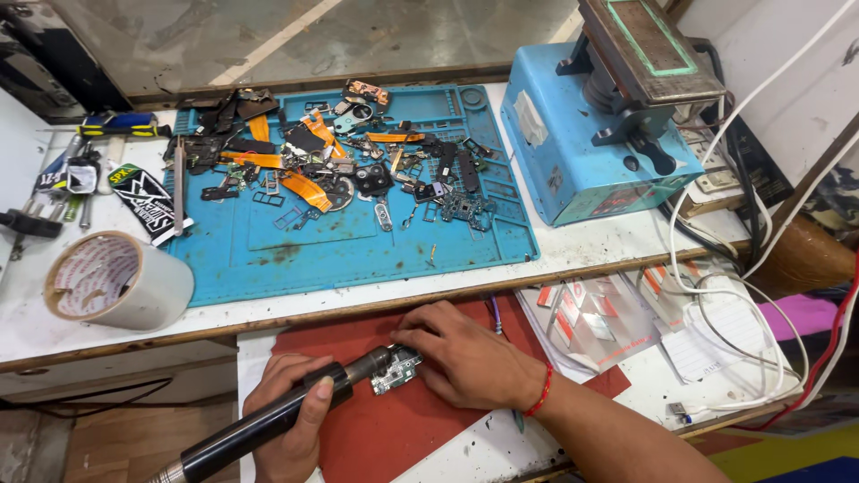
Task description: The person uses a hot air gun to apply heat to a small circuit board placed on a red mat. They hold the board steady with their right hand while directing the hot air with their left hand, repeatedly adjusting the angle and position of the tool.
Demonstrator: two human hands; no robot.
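One blue work mat [358, 246], one tape roll [116, 279], one blue machine [591, 152], one small circuit board [396, 369], one black rotary tool [268, 420], two hands.

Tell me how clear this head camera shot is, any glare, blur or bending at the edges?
Head view: even, soft light, faint shadows; the blue mat with its parts is sharp, as are the left hand gripping the black tool and the right hand on the small board; shelf edges bow slightly.

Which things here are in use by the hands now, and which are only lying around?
In use:
left hand gripping the black rotary tool
right hand pressing the small circuit board
red mat

Lying about:
blue mat with loose phone parts
tape roll
blue machine
white cables
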